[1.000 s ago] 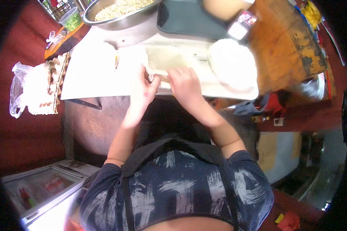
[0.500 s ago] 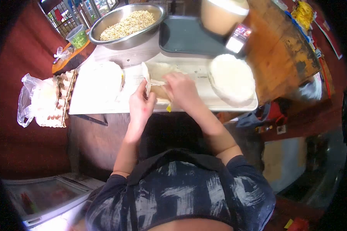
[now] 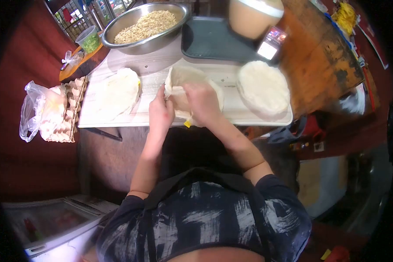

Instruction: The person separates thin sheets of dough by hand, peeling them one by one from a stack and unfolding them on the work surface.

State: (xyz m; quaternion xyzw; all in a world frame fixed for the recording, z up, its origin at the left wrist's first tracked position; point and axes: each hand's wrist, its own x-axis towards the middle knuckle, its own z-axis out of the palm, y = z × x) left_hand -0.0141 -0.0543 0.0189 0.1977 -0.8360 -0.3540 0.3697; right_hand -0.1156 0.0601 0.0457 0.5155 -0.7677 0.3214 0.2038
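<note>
Between my hands is a thin, pale wrapper sheet point(image 3: 185, 76), its far edge raised and the inside facing me. My left hand point(image 3: 161, 112) pinches its left edge between thumb and fingers. Over the right part of the sheet, my right hand point(image 3: 203, 102) is curled, its fingers blurred and partly hidden. A small yellow piece point(image 3: 187, 124) pokes out at the near edge below the sheet. To the left lies a round stack of white wrappers point(image 3: 121, 92), and a thicker round stack of them point(image 3: 263, 86) sits at the right.
Everything lies on a pale board point(image 3: 91, 118). Behind it stand a steel bowl point(image 3: 157, 43) of shredded filling, a dark tray point(image 3: 214, 41), a tan tub point(image 3: 253, 19) and a small box point(image 3: 271, 43). Egg cartons point(image 3: 76, 102) and a cup of chopped greens point(image 3: 90, 43) are left.
The sheet's far edge has come up and spread wider between my hands. My right hand has shifted slightly down and stays on the sheet. The view is less overexposed.
</note>
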